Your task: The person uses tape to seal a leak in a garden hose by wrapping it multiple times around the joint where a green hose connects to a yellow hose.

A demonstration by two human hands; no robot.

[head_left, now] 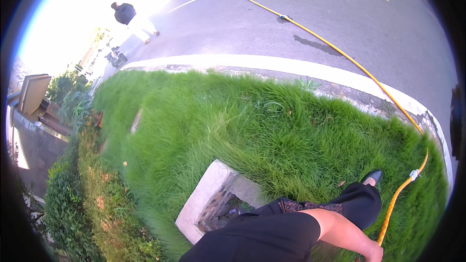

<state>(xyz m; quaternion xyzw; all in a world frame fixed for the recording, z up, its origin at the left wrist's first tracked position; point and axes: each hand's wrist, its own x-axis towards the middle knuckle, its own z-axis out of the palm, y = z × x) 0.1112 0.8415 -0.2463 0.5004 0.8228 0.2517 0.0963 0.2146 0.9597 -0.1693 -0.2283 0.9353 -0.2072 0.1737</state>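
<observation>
My right hand [374, 253] sits at the lower edge of the view, closed around a yellow hose [395, 198]. My bare forearm reaches to it from a black sleeve [262, 237]. The hose rises from my hand over the tall grass [252, 126], passes a white coupling [413, 174], crosses the curb and runs far across the grey road [310, 29]. My foot in a black shoe [373, 175] stands in the grass just left of the hose. My left hand is out of sight.
A square concrete-rimmed pit [206, 196] opens in the grass right in front of me. A white curb [272, 64] borders the lawn. Hedges [92, 199] line the left. A person in dark top [127, 15] walks on the road near a small cart [116, 57].
</observation>
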